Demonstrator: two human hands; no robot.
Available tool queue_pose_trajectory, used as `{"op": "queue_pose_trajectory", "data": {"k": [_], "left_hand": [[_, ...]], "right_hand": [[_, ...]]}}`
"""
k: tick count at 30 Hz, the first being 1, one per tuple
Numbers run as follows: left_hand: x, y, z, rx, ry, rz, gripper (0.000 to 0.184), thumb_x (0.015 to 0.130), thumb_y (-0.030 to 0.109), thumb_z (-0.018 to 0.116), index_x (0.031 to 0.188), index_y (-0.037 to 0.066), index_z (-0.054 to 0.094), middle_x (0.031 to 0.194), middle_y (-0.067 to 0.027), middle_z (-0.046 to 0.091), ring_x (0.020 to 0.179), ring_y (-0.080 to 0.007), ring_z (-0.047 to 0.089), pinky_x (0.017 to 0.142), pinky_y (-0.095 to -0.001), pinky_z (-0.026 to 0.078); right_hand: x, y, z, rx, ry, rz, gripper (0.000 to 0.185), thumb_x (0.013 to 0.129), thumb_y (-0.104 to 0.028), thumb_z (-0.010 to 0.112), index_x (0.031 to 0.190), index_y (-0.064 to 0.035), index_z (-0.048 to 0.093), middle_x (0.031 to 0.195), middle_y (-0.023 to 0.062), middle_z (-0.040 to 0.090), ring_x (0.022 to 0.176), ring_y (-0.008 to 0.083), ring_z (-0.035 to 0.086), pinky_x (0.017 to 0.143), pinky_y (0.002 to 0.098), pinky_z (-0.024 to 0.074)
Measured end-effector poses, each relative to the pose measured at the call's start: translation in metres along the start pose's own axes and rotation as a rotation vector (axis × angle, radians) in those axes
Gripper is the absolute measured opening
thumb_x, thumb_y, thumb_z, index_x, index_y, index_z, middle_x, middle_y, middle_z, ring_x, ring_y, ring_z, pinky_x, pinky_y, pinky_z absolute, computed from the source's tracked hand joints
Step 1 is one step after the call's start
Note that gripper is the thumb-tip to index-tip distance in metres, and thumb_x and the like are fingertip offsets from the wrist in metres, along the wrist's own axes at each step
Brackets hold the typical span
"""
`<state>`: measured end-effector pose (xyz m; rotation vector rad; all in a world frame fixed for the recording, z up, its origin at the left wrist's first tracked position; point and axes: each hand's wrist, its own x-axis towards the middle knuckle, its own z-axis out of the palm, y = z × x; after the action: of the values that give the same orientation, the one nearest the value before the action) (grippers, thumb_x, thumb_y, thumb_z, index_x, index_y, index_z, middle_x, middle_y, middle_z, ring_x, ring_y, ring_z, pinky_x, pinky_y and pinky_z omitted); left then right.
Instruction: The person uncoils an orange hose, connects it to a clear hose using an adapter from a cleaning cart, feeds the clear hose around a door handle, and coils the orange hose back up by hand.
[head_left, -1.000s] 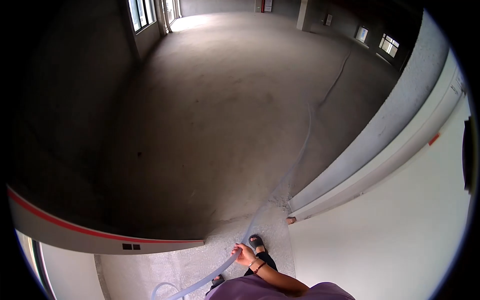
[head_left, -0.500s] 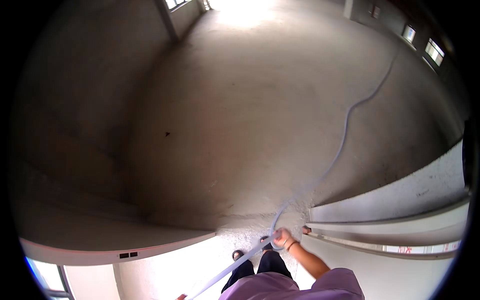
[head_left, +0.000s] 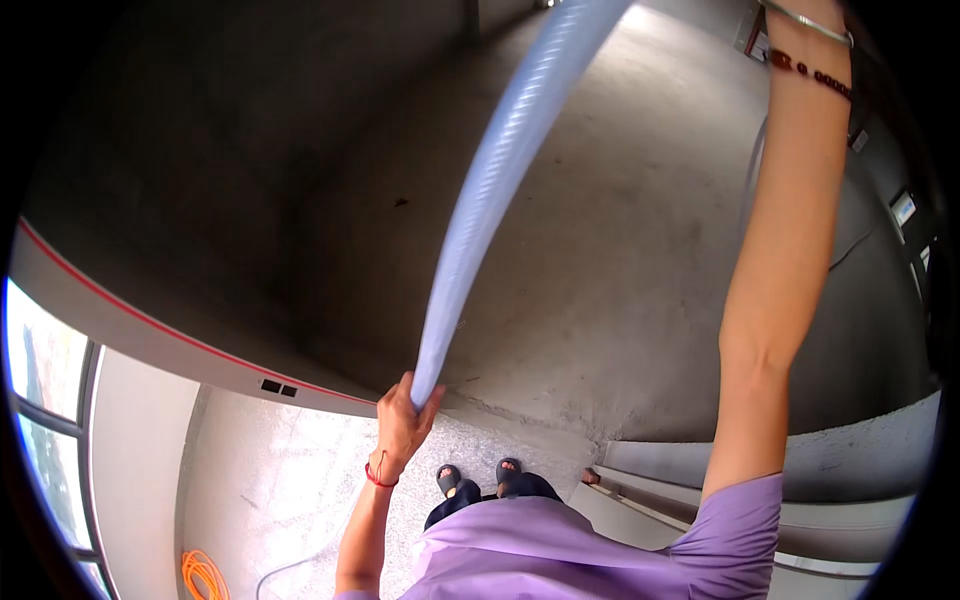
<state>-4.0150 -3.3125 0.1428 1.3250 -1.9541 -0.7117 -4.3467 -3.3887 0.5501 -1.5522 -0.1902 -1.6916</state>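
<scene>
A translucent bluish ribbed hose point(head_left: 490, 180) rises in a curve from my left hand to the top edge. My left hand point(head_left: 402, 425) has its fingers wrapped round the lower end of the hose, a red cord on its wrist. High at the upper right, only the base of my right hand point(head_left: 815, 8) shows above a bangle and a dark bead bracelet. Its fingers are cut off by the frame, so whether they hold the hose is hidden. A thinner-looking stretch of hose point(head_left: 752, 170) shows behind my right forearm.
A coil of orange hose or cable point(head_left: 203, 575) lies on the floor at the lower left, near a thin pale line point(head_left: 300, 563). Low walls point(head_left: 250, 372) flank the opening, with a white ledge point(head_left: 860, 450) on the right. Concrete floor point(head_left: 590, 270) stretches ahead.
My right arm has swung from low beside my feet to high at the upper right. My left hand has come fully into view, and the hose now stretches upward close to the camera.
</scene>
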Motion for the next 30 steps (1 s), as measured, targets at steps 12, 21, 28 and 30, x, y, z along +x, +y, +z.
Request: {"op": "queue_pose_trajectory", "data": {"k": [12,21,28,30], "left_hand": [[0.029,-0.053,0.15,-0.257,-0.292,-0.109,0.034,0.079,0.032,0.06,0.094,0.003,0.056,0.08,-0.0195,0.06,0.077,-0.0331,0.06,0.068,-0.043,0.045],[0.023,-0.069,0.345,-0.407,-0.643,0.007,0.07,0.07,0.053,0.06,0.12,0.006,0.045,0.125,-0.0165,0.045,0.117,-0.0287,0.042,0.096,-0.0413,0.035],[-0.092,-0.162,0.11,-0.456,-0.939,-0.32,0.088,0.071,0.067,0.054,0.129,0.002,0.04,0.128,-0.0201,0.043,0.121,-0.0312,0.041,0.1,-0.0386,0.031],[-0.135,-0.187,0.12,-0.368,-1.031,-0.515,0.067,0.069,0.058,0.064,0.107,0.003,0.061,0.102,-0.0149,0.062,0.104,-0.0256,0.054,0.091,-0.0338,0.038]], "right_hand": [[-0.579,0.23,-0.012,-0.209,0.812,1.33,0.062,0.088,-0.035,0.05,0.139,-0.0134,0.022,0.129,0.0064,0.041,0.115,0.0179,0.039,0.096,0.0374,0.0333],[-0.647,0.283,0.08,0.148,1.155,1.039,0.026,0.089,-0.03,0.049,0.106,-0.0116,0.052,0.106,0.0042,0.057,0.107,0.0218,0.05,0.092,0.0368,0.0362],[-0.615,0.257,0.048,0.463,1.484,0.923,0.012,0.086,-0.018,0.052,0.082,-0.0065,0.05,0.072,0.0065,0.05,0.074,0.0212,0.051,0.077,0.039,0.0448],[-0.59,0.272,0.063,0.501,1.402,0.982,0.011,0.084,-0.017,0.057,0.084,-0.0082,0.051,0.071,0.0053,0.053,0.069,0.0209,0.054,0.074,0.0395,0.0475]]}}
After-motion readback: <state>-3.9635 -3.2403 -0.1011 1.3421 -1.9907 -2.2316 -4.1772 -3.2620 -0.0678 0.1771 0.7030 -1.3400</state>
